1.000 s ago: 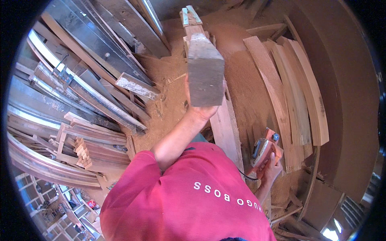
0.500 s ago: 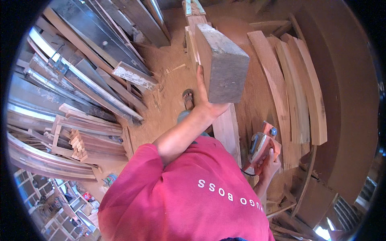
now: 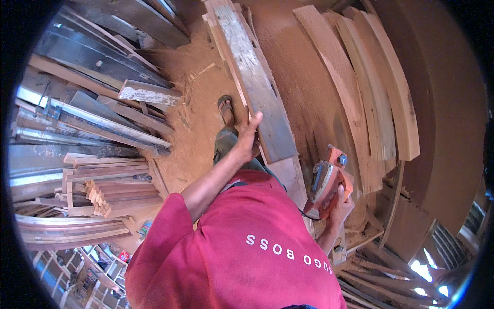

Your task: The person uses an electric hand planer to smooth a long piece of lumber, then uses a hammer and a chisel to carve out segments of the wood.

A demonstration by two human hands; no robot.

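So the main thing here is a long grey weathered plank [image 3: 257, 77] running from the top centre of the frame down to about the middle, slightly slanted, lower end pointing toward the person. It lies on top of a paler board [image 3: 288, 177] that sticks out underneath it at the lower end. The left hand [image 3: 247, 136] is on the plank's left edge near that lower end, fingers curled up over the edge and thumb side against the wood, so it's gripping the edge rather than lying flat on it.

The right hand [image 3: 339, 203] is lower and to the right, well apart from the plank, wrapped around the handle of an orange and grey electric hand planer [image 3: 327, 177]. The tool sits just right of the paler board's end, tilted, with a dark cord running off its lower side toward the red shirt [image 3: 242, 257].

Just left of the left hand there's a foot in a sandal [image 3: 225, 108] on the sawdust-covered floor [image 3: 309, 92], which is orangey-brown all through the centre. Right side of the frame has a stack of curved pale boards [image 3: 370, 87] fanning from top to middle right. Upper left and left is a big jumble of grey planks and long metal-looking lengths [image 3: 87, 118], and below that a small stack of short pale wooden pieces [image 3: 110, 193] at centre left.
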